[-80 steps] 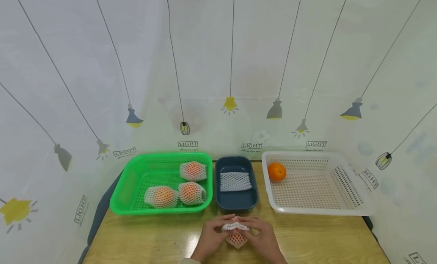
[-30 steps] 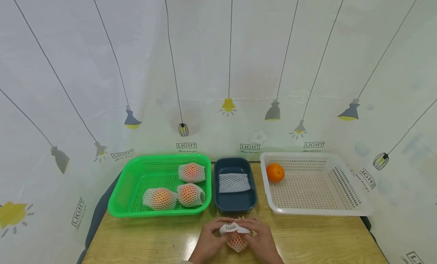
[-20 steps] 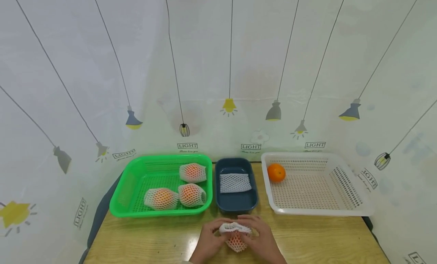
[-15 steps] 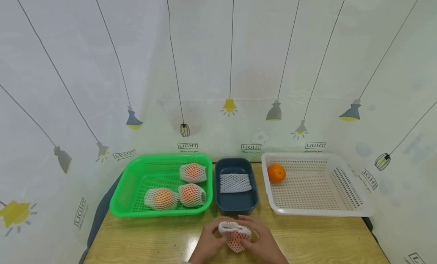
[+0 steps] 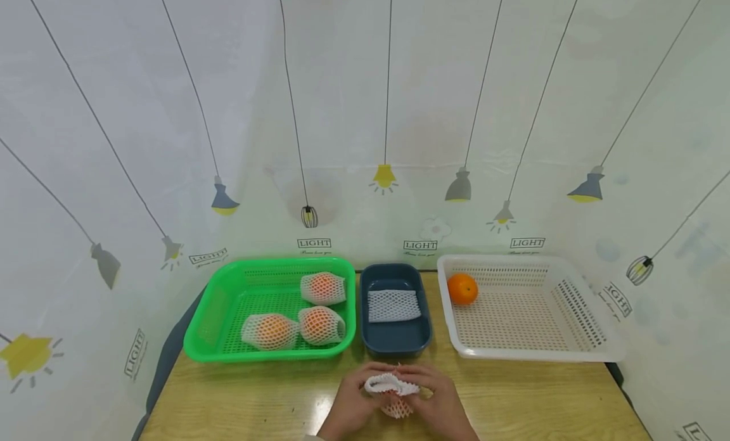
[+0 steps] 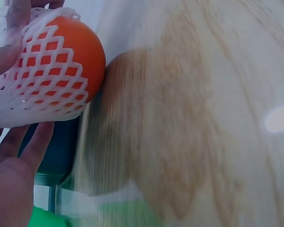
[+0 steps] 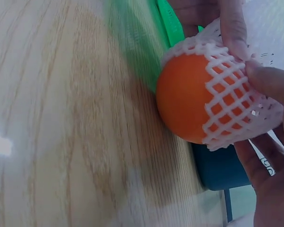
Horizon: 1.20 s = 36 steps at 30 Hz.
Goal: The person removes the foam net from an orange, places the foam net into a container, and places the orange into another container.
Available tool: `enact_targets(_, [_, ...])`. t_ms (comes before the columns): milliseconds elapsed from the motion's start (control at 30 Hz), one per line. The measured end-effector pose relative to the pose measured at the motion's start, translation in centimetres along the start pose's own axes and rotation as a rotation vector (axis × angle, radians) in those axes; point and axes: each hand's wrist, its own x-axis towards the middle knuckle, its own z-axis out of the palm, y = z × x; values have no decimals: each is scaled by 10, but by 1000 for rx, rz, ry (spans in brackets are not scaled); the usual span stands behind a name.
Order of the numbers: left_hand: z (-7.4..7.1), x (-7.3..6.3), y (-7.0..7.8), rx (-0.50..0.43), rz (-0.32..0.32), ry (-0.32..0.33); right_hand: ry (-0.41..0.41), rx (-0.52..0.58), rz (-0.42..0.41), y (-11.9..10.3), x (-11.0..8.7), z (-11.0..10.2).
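Observation:
At the table's near side, my left hand (image 5: 350, 400) and right hand (image 5: 443, 403) hold an orange from both sides, partly covered by a white foam net sleeve (image 5: 388, 383). In the left wrist view the bare end of the orange (image 6: 93, 59) bulges out of the sleeve (image 6: 47, 82), close over the wood. Thumbs and fingers of both hands pinch the mesh. From the right wrist view, the sleeve (image 7: 229, 99) covers about half of the orange (image 7: 182, 99). Its upper edge is bunched into an open ring in the head view.
A green basket (image 5: 196, 339) at left holds three netted fruits, one of them (image 5: 321, 325) near its right wall. Behind the hands, a dark blue tray (image 5: 393, 343) holds a flat foam sleeve (image 5: 393, 306). At right, a white basket (image 5: 542, 352) contains a bare orange (image 5: 462, 289).
Both hands stay in place around the netted orange. The sleeve's upper rim shifts and opens into a rounder ring, while the fingers move slightly along it. Baskets and tray stay put.

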Motion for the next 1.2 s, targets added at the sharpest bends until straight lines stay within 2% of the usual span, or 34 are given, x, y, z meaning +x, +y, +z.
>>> enact_targets(133, [0, 1, 4, -14, -35, 24, 42, 12, -6, -4, 1, 1])
enact_targets(367, [0, 2, 7, -14, -22, 86, 123, 19, -42, -11, 2, 4])
enact_targets(467, [0, 2, 8, -39, -41, 102, 137, 16, -53, -11, 2, 5])
enact_targets(600, [1, 2, 8, -43, -28, 115, 120, -8, -37, -5, -1, 3])
enact_targets(667, [1, 2, 8, -37, -24, 126, 89, -24, 26, -3, -4, 1])
enact_targets(733, [1, 1, 7, -35, -12, 136, 32, -29, 127, 1, -6, -1])
enact_targets(833, [1, 1, 7, -38, 16, 150, -93, 0, 325, 4, -9, -4])
enact_targets(933, [3, 1, 6, -27, 43, 169, -214, 77, 447, 10, -13, -4])
enact_targets(1000, [4, 0, 7, -23, 31, 177, -265, 150, 475, 14, -14, -3])
enact_targets(1100, [7, 0, 9, -24, -10, 174, -291, 252, 488, 19, -17, -1])
enact_targets(1200, [9, 0, 11, -33, -57, 162, -286, 239, 478, 21, -19, 0])
